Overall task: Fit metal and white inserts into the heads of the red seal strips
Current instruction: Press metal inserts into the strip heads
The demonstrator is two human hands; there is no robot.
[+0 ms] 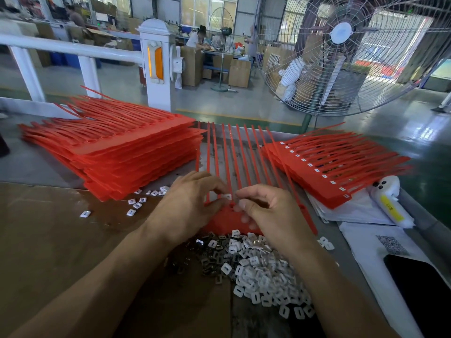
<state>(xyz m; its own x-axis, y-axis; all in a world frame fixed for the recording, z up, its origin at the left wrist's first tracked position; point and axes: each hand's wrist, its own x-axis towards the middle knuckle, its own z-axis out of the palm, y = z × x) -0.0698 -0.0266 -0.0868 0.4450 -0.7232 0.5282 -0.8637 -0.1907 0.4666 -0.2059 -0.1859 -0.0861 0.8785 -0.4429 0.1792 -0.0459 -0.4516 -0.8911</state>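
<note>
Your left hand (192, 198) pinches a white insert (227, 196) over the red strip (229, 215) heads. Your right hand (266, 208) curls its fingers on that strip, its grip unclear. Loose inserts (253, 267) crowd the near counter (61, 228) edge.

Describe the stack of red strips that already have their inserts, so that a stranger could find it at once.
Start from the big standing fan at the back right. Just below it, on the right of the table, lies the smaller red stack, fanned out over white papers. Unlike the taller left stack, a row of small white squares runs along its heads.
</note>
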